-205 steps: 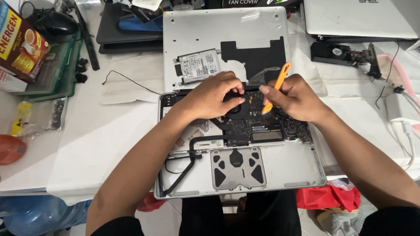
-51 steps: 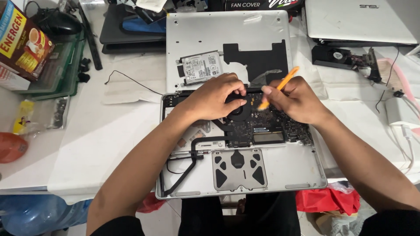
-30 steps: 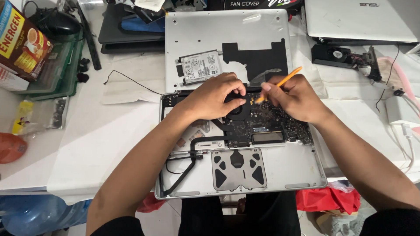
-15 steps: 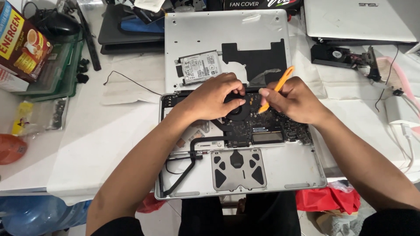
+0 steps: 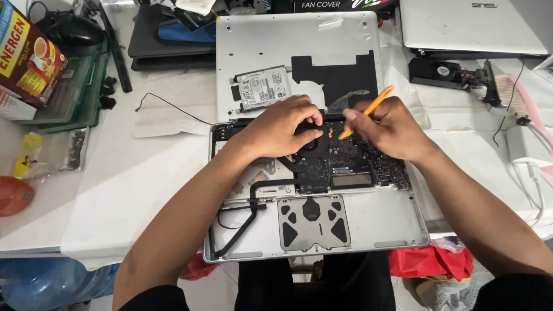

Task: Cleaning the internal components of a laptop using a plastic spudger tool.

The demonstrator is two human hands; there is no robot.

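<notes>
Right hand [image 5: 386,126] pinches an orange plastic pry tool [image 5: 367,112] between thumb and fingers, gripping it near its lower end. Its long axis runs on a slant: the free end points toward one o'clock, up and away from the person, while the working tip points toward seven o'clock and comes down at the black round fan [image 5: 314,141] near the top edge of the opened laptop base [image 5: 368,222]. Whether the tip touches the fan or the board beside it cannot be told, since the fingers hide it.

Left hand [image 5: 282,126] lies curled over the fan's nine o'clock side, fingertips bent down onto it; it presses rather than grips.

Inside the laptop base, the dark circuit board [image 5: 351,167] sits at three o'clock from the fan, a black flat cable [image 5: 253,198] bends away at seven o'clock, and the grey trackpad underside [image 5: 314,222] lies at six o'clock.

At twelve o'clock from the hands the removed silver bottom cover [image 5: 259,46] lies flat, and on it rests a hard drive [image 5: 262,87], tilted.

Farther out on the white table [image 5: 115,184], a green tray [image 5: 75,98] at ten o'clock holds a box [image 5: 26,57]. A closed silver laptop [image 5: 472,26] lies at one o'clock, with a loose black fan [image 5: 440,72] just below it.
</notes>
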